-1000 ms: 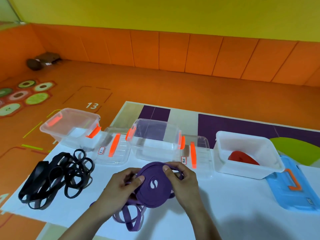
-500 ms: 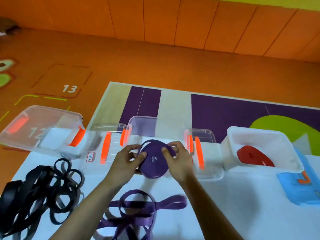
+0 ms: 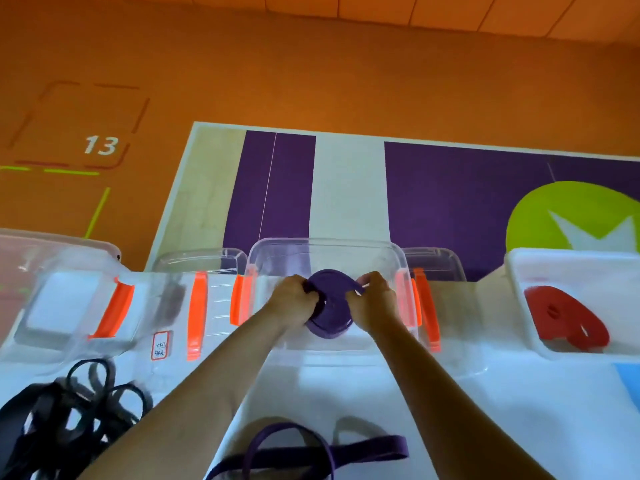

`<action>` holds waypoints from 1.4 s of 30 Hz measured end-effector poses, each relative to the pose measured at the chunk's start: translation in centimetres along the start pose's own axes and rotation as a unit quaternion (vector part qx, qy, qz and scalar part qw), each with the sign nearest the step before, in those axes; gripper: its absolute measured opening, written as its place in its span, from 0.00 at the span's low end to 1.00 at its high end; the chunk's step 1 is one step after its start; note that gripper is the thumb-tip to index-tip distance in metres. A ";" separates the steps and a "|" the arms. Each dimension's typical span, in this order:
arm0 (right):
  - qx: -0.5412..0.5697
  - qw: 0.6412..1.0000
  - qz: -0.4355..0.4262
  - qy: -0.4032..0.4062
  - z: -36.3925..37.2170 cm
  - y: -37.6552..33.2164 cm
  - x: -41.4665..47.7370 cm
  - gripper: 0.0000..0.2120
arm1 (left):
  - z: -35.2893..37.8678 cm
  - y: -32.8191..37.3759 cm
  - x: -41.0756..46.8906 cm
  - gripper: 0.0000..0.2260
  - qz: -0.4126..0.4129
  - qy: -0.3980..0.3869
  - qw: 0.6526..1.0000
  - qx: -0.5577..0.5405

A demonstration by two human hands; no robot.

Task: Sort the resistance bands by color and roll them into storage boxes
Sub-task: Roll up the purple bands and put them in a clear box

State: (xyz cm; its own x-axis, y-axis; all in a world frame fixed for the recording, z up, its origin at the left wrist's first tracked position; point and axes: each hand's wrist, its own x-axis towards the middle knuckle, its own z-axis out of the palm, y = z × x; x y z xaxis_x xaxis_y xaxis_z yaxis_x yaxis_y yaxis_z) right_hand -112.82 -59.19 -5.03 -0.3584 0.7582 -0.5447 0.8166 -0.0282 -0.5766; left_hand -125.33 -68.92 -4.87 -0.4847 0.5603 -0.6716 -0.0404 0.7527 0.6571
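Both my hands hold a rolled purple band (image 3: 330,306) inside the middle clear box (image 3: 325,245). My left hand (image 3: 294,301) grips the roll's left side and my right hand (image 3: 374,303) grips its right side. Loose purple bands (image 3: 311,452) lie on the white sheet near the bottom edge. A tangle of black bands (image 3: 65,414) lies at the lower left. Rolled red bands (image 3: 568,322) sit in the white box (image 3: 519,271) at the right. An empty clear box (image 3: 52,251) with orange latches stands at the left.
Two clear lids with orange latches lie flat beside the middle box, one lid (image 3: 197,306) on its left, the other lid (image 3: 429,282) on its right. A blue lid corner (image 3: 628,379) shows at the right edge. Orange floor and a purple-patterned mat (image 3: 450,188) lie beyond.
My hands carried the purple roll forward from above the sheet into the middle clear box. The camera tilted down and moved closer.
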 end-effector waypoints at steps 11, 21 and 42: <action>-0.050 0.994 0.086 -0.037 3.8 0.8 3.2 0.20 | 3.4 -1.8 5.1 0.15 -0.077 0.106 0.989 0.073; -0.153 0.985 0.032 -0.068 2.6 0.7 3.1 0.36 | 2.1 -2.0 4.7 0.14 0.010 0.009 0.980 0.196; -0.155 0.924 -0.310 0.165 0.2 6.9 -14.2 0.22 | 4.5 -7.1 -15.3 0.10 0.317 0.240 0.855 0.333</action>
State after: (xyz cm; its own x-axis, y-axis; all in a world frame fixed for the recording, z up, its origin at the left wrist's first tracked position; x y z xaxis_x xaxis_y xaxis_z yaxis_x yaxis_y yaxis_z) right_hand -102.19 -70.30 -1.41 -0.6846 0.7250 0.0753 0.6096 0.6261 -0.4861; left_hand -113.69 -81.24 -0.83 -0.5338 0.8428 0.0693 0.7921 0.4697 0.3898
